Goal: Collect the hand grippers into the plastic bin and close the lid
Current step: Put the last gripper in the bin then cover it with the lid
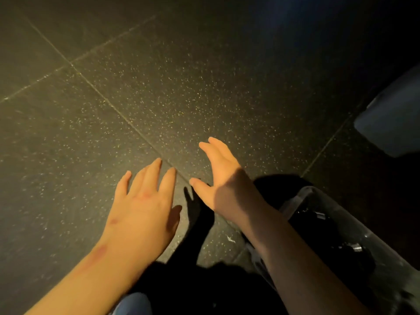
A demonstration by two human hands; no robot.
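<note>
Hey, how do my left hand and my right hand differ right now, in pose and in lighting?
The left hand shows its back, fingers spread; the right hand is turned on edge, thumb out. The left hand is fully lit; the right hand is half shadowed. The right hand reaches further forward than the left hand. Both are open and hold nothing.

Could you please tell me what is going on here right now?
A person reaches both hands out over a dark speckled floor. The left hand and right hand are open and hold nothing. Beside the right forearm stands a clear plastic bin, apparently without its lid, with dark things inside that are too dim to identify.
</note>
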